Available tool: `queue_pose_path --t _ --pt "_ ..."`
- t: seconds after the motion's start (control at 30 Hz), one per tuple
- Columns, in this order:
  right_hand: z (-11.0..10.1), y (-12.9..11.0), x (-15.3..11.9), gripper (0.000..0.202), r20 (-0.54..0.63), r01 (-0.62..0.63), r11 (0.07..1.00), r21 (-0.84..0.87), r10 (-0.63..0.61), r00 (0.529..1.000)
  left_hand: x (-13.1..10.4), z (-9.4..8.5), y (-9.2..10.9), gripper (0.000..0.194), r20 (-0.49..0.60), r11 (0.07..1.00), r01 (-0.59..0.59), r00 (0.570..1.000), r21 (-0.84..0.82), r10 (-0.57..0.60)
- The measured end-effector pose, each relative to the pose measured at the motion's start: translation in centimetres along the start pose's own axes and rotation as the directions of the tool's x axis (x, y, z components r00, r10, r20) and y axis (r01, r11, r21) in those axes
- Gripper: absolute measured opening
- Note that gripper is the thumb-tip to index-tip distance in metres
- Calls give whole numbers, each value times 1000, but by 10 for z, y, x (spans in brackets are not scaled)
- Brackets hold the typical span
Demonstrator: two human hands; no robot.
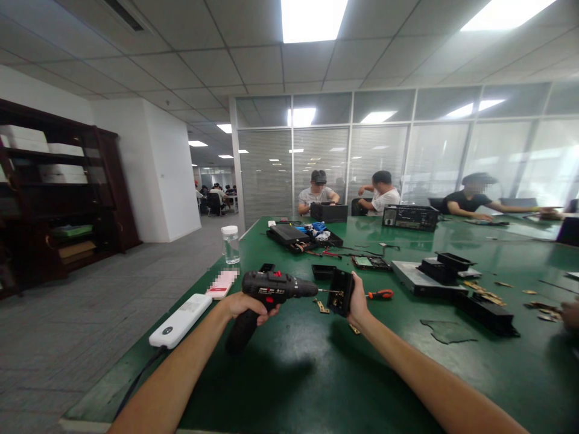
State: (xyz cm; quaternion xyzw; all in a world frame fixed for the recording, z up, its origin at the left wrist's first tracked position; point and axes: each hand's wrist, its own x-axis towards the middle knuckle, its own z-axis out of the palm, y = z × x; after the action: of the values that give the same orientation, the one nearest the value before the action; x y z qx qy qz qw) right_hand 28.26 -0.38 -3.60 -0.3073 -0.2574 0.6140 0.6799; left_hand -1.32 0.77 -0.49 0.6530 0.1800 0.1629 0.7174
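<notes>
My left hand (248, 306) is wrapped round the grip of a black cordless drill (266, 284) with red buttons. Its long bit points right and reaches into a small black plastic housing (341, 293). That housing is held up on edge above the table by my right hand (358, 298), its inner side turned towards the drill. Small brass-coloured parts show inside it; whether the tip sits in a screw is too small to tell. Just behind my right hand lies an orange-handled screwdriver (380, 295). Brass-coloured strips (322, 307) lie on the table below the housing.
On the green table (289, 386), a white power strip (180, 320) and a clear jar (231, 246) stand at left. Black plastic cases (486, 313), a silver metal box (418, 282) and a sharp-looking dark shard (447, 331) lie right. Several people sit across the table.
</notes>
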Motion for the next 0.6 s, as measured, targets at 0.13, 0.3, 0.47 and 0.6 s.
queue_pose_path --t 0.13,0.3,0.47,0.6 --pt "-1 0 1 38 -2 8 1000 -16 -8 1000 0 1 1 37 3 1000 -9 1000 13 9" --pt "-2 -3 4 37 16 40 998 -55 -39 999 0 2 2 38 -3 1000 -1 1000 23 1" --pt "-3 -3 6 39 26 37 995 -97 -35 999 0 1 1 38 -12 1000 12 1000 6 -12" --pt "-3 -4 5 39 10 39 994 -107 -38 999 0 0 0 38 -5 1000 10 1000 -2 -10"
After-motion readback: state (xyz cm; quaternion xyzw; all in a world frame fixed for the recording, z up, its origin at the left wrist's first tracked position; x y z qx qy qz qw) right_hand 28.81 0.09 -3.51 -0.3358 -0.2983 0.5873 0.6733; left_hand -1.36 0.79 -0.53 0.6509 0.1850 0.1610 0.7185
